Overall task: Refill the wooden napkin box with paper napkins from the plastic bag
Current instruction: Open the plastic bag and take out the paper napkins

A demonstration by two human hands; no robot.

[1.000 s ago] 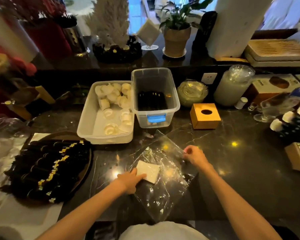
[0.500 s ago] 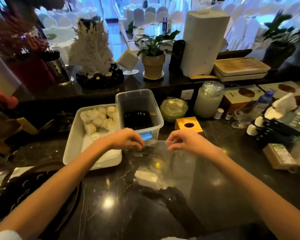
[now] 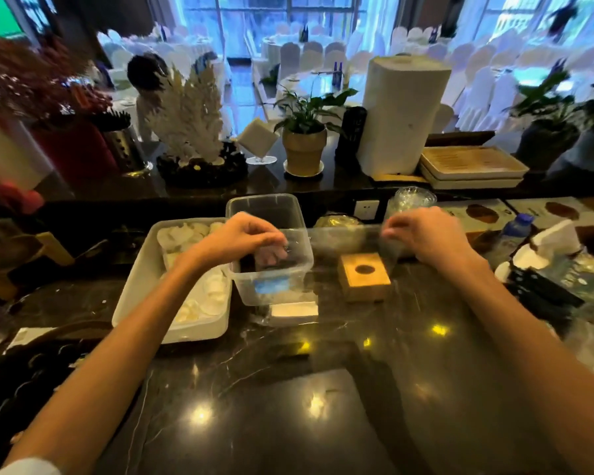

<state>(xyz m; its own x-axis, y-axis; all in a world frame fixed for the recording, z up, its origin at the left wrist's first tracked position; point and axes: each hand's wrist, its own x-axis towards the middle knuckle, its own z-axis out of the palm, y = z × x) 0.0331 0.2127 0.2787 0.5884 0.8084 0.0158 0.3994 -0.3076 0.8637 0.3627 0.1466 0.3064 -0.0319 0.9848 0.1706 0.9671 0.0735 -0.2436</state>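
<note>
Left hand (image 3: 244, 236): fingers pinched on clear plastic bag (image 3: 336, 265), lifted mid-frame to open its mouth.
Right hand (image 3: 422, 234): pinching opposite edge.
White paper napkins (image 3: 294, 308): sagging at bag bottom.
Square wooden napkin box (image 3: 364, 276): on dark marble desk (image 3: 254, 406), just right of napkins.

We hold both bare forearms stretched forward and raised. Our left hand (image 3: 244, 236) and right hand (image 3: 426, 234) sit level and well apart, knuckles up, fingers curled down and pinched closed on the bag's top edge.
</note>
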